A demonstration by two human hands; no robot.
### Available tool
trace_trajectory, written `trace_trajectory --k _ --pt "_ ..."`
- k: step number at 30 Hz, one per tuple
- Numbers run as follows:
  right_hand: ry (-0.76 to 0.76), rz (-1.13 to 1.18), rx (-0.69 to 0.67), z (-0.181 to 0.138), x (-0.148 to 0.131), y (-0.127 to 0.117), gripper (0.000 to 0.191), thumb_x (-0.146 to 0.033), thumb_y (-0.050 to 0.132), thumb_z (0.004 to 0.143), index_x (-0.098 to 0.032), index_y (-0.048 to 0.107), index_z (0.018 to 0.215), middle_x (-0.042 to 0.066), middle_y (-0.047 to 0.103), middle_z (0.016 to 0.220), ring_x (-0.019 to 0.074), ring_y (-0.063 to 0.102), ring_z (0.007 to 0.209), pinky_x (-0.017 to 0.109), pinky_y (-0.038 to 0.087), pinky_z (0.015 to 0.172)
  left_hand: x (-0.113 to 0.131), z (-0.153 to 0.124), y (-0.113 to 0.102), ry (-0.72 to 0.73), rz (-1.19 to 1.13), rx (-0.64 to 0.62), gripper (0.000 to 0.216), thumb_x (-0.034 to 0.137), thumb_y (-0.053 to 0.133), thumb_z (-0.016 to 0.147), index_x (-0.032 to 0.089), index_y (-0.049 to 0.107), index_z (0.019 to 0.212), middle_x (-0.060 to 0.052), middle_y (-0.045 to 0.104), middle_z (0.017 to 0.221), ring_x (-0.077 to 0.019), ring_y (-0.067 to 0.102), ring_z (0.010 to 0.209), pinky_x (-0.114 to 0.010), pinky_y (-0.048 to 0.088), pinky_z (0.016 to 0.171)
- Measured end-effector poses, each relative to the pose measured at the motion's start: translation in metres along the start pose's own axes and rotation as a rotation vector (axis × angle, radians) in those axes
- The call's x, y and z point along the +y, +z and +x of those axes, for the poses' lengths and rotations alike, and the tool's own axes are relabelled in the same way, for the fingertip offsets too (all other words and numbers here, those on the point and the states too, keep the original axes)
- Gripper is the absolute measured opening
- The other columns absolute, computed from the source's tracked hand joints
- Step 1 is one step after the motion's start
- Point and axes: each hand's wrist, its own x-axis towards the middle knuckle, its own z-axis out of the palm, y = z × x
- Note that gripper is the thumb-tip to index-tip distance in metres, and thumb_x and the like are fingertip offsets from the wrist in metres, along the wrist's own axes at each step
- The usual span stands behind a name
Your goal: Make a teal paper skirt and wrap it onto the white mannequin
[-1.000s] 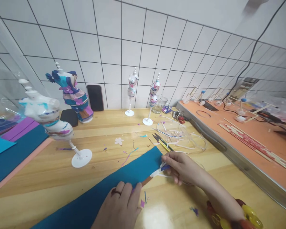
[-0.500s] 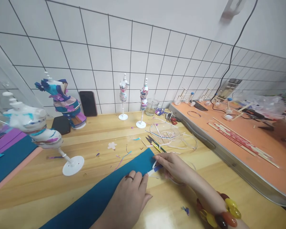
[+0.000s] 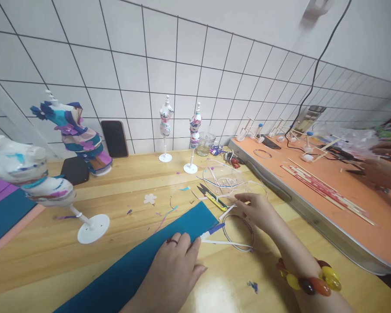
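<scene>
A long teal strip of paper or cloth lies diagonally across the wooden table. My left hand rests on its edge, fingers stretched flat and holding nothing. A narrow white strip runs from beside my left fingertips to a ring-shaped roll, with a short purple-blue piece at the teal corner. My right hand hovers beyond the roll, its fingers bent and slightly apart. A short white piece lies near its fingertips. Yellow-handled thread snips lie just left of it.
Painted miniature dress forms stand along the back, one in ruffled layers. A phone leans on the wall. Clear tangled strips and scraps lie beyond the snips. Another person's hand is over the orange table with wooden sticks.
My right hand has left the teal strip's corner and moved right and slightly up, its fingers loosened. The white strip and roll are now uncovered. My left hand stays in place; the view has shifted slightly.
</scene>
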Motion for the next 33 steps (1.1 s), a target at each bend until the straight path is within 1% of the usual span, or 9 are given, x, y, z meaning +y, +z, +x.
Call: trace_trajectory --k 5,9,12,15,16,18,22,26,33 --pt "0.115 -0.167 0.147 0.009 0.026 -0.020 0.036 -0.025 0.050 0.072 -0.007 0.066 0.099 0.008 0.067 0.059 0.0236 0.062 0.060 0.029 0.041 0.056 0.000 0.001 0.000 -0.007 -0.020 -0.009 0.041 0.040 0.052 0.082 0.023 0.052 0.120 -0.003 0.059 0.088 -0.0234 0.053 0.083 -0.037 0.046 0.067" --pt "0.152 -0.245 0.187 0.007 0.037 -0.029 0.030 -0.031 0.050 0.074 -0.011 0.069 0.085 0.007 0.063 0.048 0.0223 0.059 0.049 0.029 0.038 0.049 -0.001 0.000 0.001 -0.009 -0.030 -0.009 0.041 0.040 0.051 0.082 0.023 0.052 0.120 -0.004 0.058 0.088 -0.0238 0.053 0.084 -0.038 0.047 0.067" --pt "0.156 -0.263 0.219 0.000 0.028 -0.030 0.039 -0.040 0.048 0.077 -0.010 0.066 0.095 0.007 0.062 0.049 0.0213 0.057 0.044 0.029 0.038 0.047 -0.001 0.000 0.001 -0.018 -0.038 -0.009 0.042 0.041 0.052 0.082 0.022 0.053 0.119 -0.004 0.058 0.088 -0.0238 0.053 0.084 -0.038 0.047 0.067" --pt "0.045 -0.230 0.269 -0.010 0.004 -0.023 0.039 -0.043 0.044 0.083 -0.016 0.063 0.103 0.007 0.066 0.068 0.0202 0.060 0.059 0.028 0.041 0.054 -0.001 0.000 0.000 -0.019 -0.056 -0.016 0.042 0.040 0.053 0.082 0.022 0.053 0.120 -0.004 0.058 0.088 -0.0236 0.054 0.084 -0.038 0.047 0.068" --pt "-0.101 -0.135 0.232 -0.013 -0.005 -0.019 0.036 -0.042 0.044 0.084 -0.017 0.063 0.100 0.006 0.066 0.070 0.0189 0.060 0.061 0.027 0.042 0.057 -0.001 0.000 -0.001 -0.020 -0.060 -0.015 0.042 0.040 0.053 0.082 0.022 0.052 0.120 -0.004 0.059 0.088 -0.0237 0.054 0.084 -0.038 0.047 0.068" --pt "-0.329 0.031 -0.052 -0.019 -0.021 -0.008 0.029 -0.043 0.050 0.082 -0.019 0.064 0.088 0.004 0.065 0.074 0.0173 0.058 0.066 0.026 0.044 0.059 -0.001 0.000 -0.001 -0.022 -0.064 -0.009 0.044 0.041 0.053 0.082 0.022 0.051 0.121 -0.004 0.058 0.089 -0.0242 0.053 0.085 -0.039 0.047 0.069" --pt "-0.393 0.141 -0.353 -0.025 -0.028 0.013 0.020 -0.035 0.063 0.074 -0.018 0.062 0.084 0.003 0.064 0.086 0.0172 0.059 0.075 0.026 0.047 0.067 -0.001 -0.002 -0.001 -0.017 -0.073 -0.003 0.045 0.041 0.052 0.082 0.021 0.051 0.122 -0.005 0.058 0.091 -0.0245 0.053 0.086 -0.040 0.047 0.069" --pt "-0.368 0.102 -0.415 -0.023 -0.022 0.019 0.015 -0.028 0.062 0.074 -0.018 0.064 0.085 0.003 0.065 0.088 0.0179 0.060 0.077 0.027 0.047 0.069 -0.001 -0.001 -0.001 -0.017 -0.060 -0.009 0.045 0.043 0.051 0.082 0.021 0.050 0.122 -0.005 0.058 0.090 -0.0252 0.053 0.086 -0.041 0.047 0.070" --pt "-0.350 0.004 -0.372 -0.020 -0.024 0.012 0.014 -0.026 0.054 0.077 -0.016 0.064 0.077 0.003 0.065 0.075 0.0162 0.057 0.069 0.025 0.044 0.063 -0.001 -0.001 -0.001 -0.015 -0.050 0.002 0.044 0.041 0.052 0.082 0.021 0.051 0.121 -0.005 0.058 0.089 -0.0241 0.053 0.086 -0.038 0.047 0.069"
